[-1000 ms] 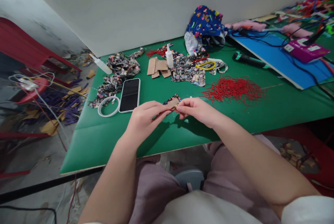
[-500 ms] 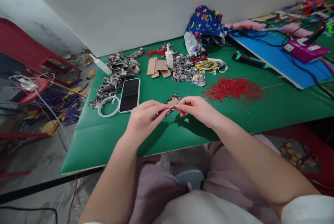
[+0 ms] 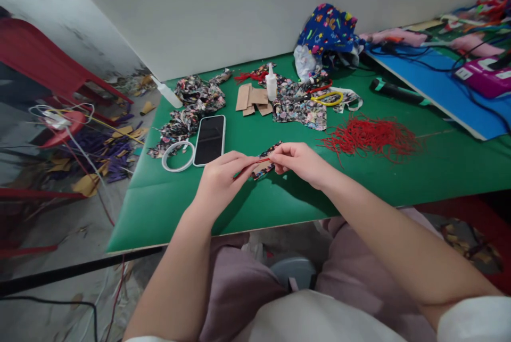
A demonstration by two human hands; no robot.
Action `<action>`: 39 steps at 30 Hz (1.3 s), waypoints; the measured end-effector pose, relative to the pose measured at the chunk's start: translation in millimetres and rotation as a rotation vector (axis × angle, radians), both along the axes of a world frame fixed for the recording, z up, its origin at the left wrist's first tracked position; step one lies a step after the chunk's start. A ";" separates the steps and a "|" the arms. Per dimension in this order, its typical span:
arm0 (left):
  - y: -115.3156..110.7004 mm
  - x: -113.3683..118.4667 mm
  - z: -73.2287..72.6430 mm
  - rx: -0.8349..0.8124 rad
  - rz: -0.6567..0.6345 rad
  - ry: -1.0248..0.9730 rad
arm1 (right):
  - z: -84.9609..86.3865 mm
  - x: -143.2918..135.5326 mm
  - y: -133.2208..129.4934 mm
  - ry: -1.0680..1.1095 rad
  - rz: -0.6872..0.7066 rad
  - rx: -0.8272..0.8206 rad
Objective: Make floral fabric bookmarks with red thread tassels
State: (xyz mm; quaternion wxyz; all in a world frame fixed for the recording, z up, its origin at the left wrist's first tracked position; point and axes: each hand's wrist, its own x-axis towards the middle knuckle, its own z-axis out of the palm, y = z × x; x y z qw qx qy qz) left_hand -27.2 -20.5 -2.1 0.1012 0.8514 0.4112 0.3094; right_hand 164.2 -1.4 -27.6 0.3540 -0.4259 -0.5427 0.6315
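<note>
A short red cord (image 3: 263,160) is stretched between my two hands, its ends pinched in the fingertips. My left hand (image 3: 225,174) is closed on one end, and my right hand (image 3: 297,161) is closed on the other. Just beneath the cord lies a small piece of brown cardboard (image 3: 260,170) with dark floral fabric (image 3: 268,173) along its edges; my fingers partly cover it. A loose pile of red cords (image 3: 371,137) is to the right of my right hand. Left of the cardboard, a phone (image 3: 210,140) lies beside a roll of white tape (image 3: 178,157).
Behind my hands are brown cardboard pieces (image 3: 252,100), an upright white glue bottle (image 3: 271,86), floral fabric (image 3: 301,113) and yellow-handled scissors (image 3: 329,99). Another glue bottle (image 3: 170,94) leans on crumpled fabric at left. A blue board (image 3: 443,89) and a dark green-trimmed tool (image 3: 399,92) are at right.
The view has shifted, so the table's things appear farther right. My hands stay together over the cardboard; the red cord between them now looks straighter, and more of the cardboard shows below it.
</note>
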 end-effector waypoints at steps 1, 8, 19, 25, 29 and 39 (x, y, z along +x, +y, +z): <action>-0.3 -4.1 -1.9 -0.007 0.008 0.001 | 0.0 -3.2 2.0 -0.022 0.001 0.020; -5.6 -29.8 -19.0 0.002 0.151 0.045 | -7.2 -26.9 14.2 -0.296 0.134 0.083; -14.6 -30.7 -43.3 0.003 0.283 0.176 | 9.1 -36.8 28.5 -0.805 0.310 0.227; -16.2 -32.1 -41.0 0.041 0.294 0.313 | 5.7 -37.2 31.1 -0.855 0.349 0.242; -17.7 -31.2 -39.9 0.051 0.270 0.356 | 7.0 -39.6 30.1 -0.915 0.340 0.338; -17.7 -29.3 -44.4 0.109 0.245 0.366 | 5.6 -41.9 32.3 -0.977 0.332 0.395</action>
